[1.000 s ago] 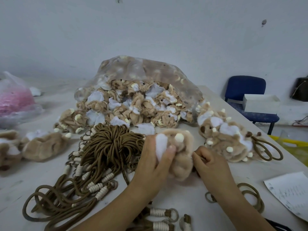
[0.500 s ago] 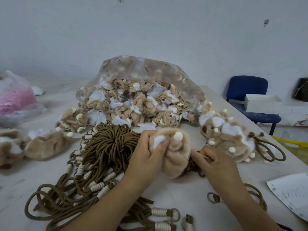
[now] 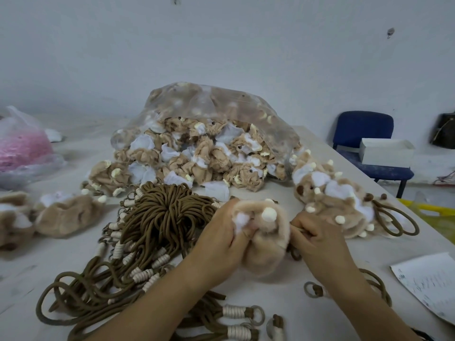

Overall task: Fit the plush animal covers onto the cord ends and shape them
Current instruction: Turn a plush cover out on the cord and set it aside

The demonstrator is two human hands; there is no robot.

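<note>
The left hand [image 3: 221, 232] grips the plush cover [image 3: 266, 244]; right hand [image 3: 317, 237] pinches a cord [image 3: 294, 254], mostly hidden behind it.

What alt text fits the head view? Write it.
A left hand grips a tan plush cover while the right hand pinches a brown cord at its edge, over a table. Behind lie a cord bundle, a clear bag of covers and a pile of fitted ones.

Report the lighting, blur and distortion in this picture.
Head view: flat, soft light, only faint shadows on the table; mild sheen on the clear bag; the plush cover, left hand and right hand pinching the cord are slightly smeared; wide-angle bowing toward the edges.
</note>
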